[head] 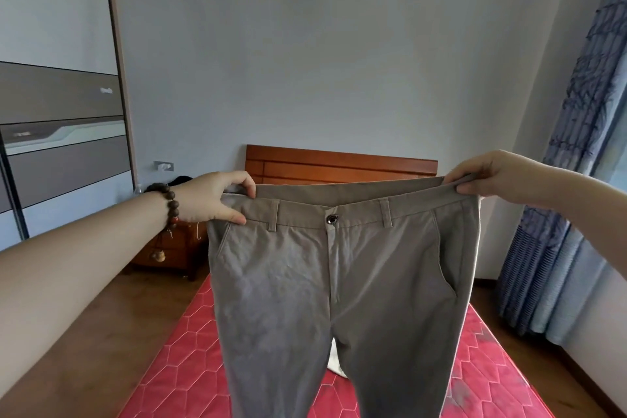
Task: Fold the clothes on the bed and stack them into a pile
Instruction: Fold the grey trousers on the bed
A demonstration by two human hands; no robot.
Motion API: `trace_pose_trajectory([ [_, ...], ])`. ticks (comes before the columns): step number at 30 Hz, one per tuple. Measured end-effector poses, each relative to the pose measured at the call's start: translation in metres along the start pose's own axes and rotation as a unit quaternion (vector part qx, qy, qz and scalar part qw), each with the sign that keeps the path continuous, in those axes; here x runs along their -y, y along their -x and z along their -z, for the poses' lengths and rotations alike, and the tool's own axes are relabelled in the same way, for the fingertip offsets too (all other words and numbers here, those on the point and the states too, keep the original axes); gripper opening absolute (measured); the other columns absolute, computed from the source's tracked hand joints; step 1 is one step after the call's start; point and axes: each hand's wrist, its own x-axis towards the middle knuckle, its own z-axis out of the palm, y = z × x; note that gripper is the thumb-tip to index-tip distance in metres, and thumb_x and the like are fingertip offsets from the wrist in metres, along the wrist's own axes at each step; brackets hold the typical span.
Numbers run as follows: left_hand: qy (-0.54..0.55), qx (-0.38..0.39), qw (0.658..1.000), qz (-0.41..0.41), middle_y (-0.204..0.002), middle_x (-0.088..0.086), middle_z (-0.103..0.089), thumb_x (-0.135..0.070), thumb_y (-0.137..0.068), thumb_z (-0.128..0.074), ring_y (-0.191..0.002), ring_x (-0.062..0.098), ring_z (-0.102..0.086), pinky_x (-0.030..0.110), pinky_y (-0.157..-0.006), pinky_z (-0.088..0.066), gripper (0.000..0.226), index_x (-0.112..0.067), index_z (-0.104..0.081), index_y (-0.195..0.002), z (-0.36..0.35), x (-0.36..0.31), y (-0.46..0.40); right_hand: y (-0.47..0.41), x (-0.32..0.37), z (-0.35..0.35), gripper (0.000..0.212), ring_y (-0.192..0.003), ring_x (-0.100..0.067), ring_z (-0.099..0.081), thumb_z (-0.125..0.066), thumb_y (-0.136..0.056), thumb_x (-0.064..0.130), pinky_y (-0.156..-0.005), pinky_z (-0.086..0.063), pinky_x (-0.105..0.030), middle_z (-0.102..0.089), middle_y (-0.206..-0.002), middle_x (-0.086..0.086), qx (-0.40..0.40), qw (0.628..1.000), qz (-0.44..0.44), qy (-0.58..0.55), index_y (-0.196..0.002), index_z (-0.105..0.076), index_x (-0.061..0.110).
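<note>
Grey-beige trousers (339, 282) hang in the air in front of me, front side facing me, button fastened, legs dropping out of view at the bottom. My left hand (217, 197), with a bead bracelet on the wrist, pinches the left end of the waistband. At the right end of the waistband, my right hand (488, 173) pinches the fabric too. Under the trousers lies the bed with a red quilted mattress (176, 370). A bit of white cloth (334, 363) shows between the trouser legs on the mattress.
A wooden headboard (339, 163) stands against the grey wall. A wooden nightstand (179, 248) is left of the bed, a sliding-door wardrobe (61, 112) at far left. Blue curtains (576, 180) hang at right. Wooden floor runs along both sides.
</note>
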Motion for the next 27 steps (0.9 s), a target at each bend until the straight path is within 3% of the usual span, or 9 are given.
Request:
trace_pose_trajectory([
  [5,-0.076,-0.051,0.996,-0.011,-0.087,-0.007,-0.062,-0.031,-0.066,-0.088,-0.085,0.02,-0.061,0.042,-0.077,-0.051,0.038,-0.04,-0.053,-0.079,0.002,-0.009,-0.007,0.0,-0.008,0.003,0.026,-0.07,0.0,-0.063,-0.071,-0.084,0.009,-0.067,-0.046,-0.014,-0.07,-0.076,0.012,0.018,0.995,-0.026,0.099,-0.078,-0.072,0.035],
  [10,-0.088,-0.072,0.993,-0.027,-0.086,-0.013,-0.061,-0.031,-0.066,-0.088,-0.076,0.006,-0.057,0.025,-0.066,-0.044,0.041,-0.042,-0.053,-0.085,0.013,-0.021,-0.011,0.0,-0.032,0.003,0.019,-0.064,-0.013,-0.059,-0.07,-0.085,0.006,-0.063,-0.043,-0.028,-0.063,-0.064,0.005,-0.083,0.987,-0.04,0.129,-0.072,-0.062,0.017],
  [13,-0.093,-0.073,0.993,-0.017,-0.075,-0.016,-0.063,-0.029,-0.071,-0.085,-0.069,-0.003,-0.055,0.019,-0.062,-0.039,0.027,-0.035,-0.06,-0.076,0.02,-0.023,-0.012,0.005,-0.044,0.002,0.025,-0.057,-0.002,-0.059,-0.068,-0.086,0.004,-0.061,-0.049,-0.024,-0.065,-0.064,0.01,-0.117,0.988,-0.062,0.079,-0.071,-0.061,0.023],
  [15,-0.08,-0.082,0.993,-0.013,-0.068,-0.013,-0.063,-0.029,-0.073,-0.084,-0.061,-0.001,-0.053,0.018,-0.06,-0.039,0.023,-0.031,-0.061,-0.069,0.02,-0.02,-0.013,0.009,-0.05,0.0,0.03,-0.064,-0.012,-0.061,-0.068,-0.086,0.004,-0.065,-0.052,-0.024,-0.066,-0.066,0.005,-0.137,0.988,-0.061,0.042,-0.07,-0.062,0.029],
  [18,-0.047,-0.099,0.994,-0.015,-0.063,-0.006,-0.062,-0.02,-0.076,-0.082,-0.06,0.003,-0.053,0.026,-0.064,-0.043,0.027,-0.028,-0.058,-0.066,0.016,-0.014,-0.016,0.011,-0.048,-0.005,0.027,-0.074,-0.029,-0.061,-0.071,-0.084,0.009,-0.077,-0.049,-0.042,-0.066,-0.073,-0.005,-0.17,0.983,-0.056,0.028,-0.07,-0.063,0.031],
  [21,0.052,-0.088,0.995,-0.011,-0.068,0.001,-0.062,-0.01,-0.079,-0.077,-0.069,0.014,-0.057,0.037,-0.072,-0.046,0.029,-0.026,-0.058,-0.065,0.016,-0.013,-0.018,0.013,-0.044,-0.006,0.023,-0.073,-0.023,-0.06,-0.073,-0.084,0.014,-0.076,-0.047,-0.04,-0.067,-0.072,0.0,-0.197,0.978,-0.061,0.015,-0.072,-0.065,0.03],
  [23,0.171,-0.075,0.982,-0.01,-0.072,0.002,-0.064,-0.012,-0.077,-0.073,-0.073,0.015,-0.059,0.031,-0.071,-0.051,0.022,-0.025,-0.06,-0.066,0.018,-0.015,-0.016,0.014,-0.04,-0.006,0.019,-0.071,-0.017,-0.058,-0.071,-0.086,0.013,-0.073,-0.045,-0.035,-0.066,-0.071,0.004,-0.212,0.975,-0.061,0.007,-0.074,-0.065,0.027],
  [25,0.325,-0.058,0.944,0.004,-0.078,0.003,-0.068,-0.013,-0.078,-0.067,-0.075,0.014,-0.065,0.027,-0.068,-0.056,0.011,-0.022,-0.061,-0.073,0.02,-0.014,-0.013,0.016,-0.034,-0.007,0.013,-0.07,-0.014,-0.058,-0.066,-0.09,0.011,-0.072,-0.047,-0.032,-0.066,-0.073,0.001,-0.23,0.97,-0.062,-0.056,-0.08,-0.064,0.019],
  [27,0.455,-0.05,0.889,0.024,-0.083,0.007,-0.069,-0.014,-0.083,-0.061,-0.072,0.015,-0.067,0.029,-0.064,-0.058,0.009,-0.021,-0.06,-0.078,0.018,-0.012,-0.01,0.017,-0.025,-0.011,0.015,-0.066,-0.011,-0.058,-0.058,-0.094,0.009,-0.063,-0.052,-0.024,-0.065,-0.071,0.0,-0.23,0.942,-0.061,-0.237,-0.081,-0.06,0.015],
])
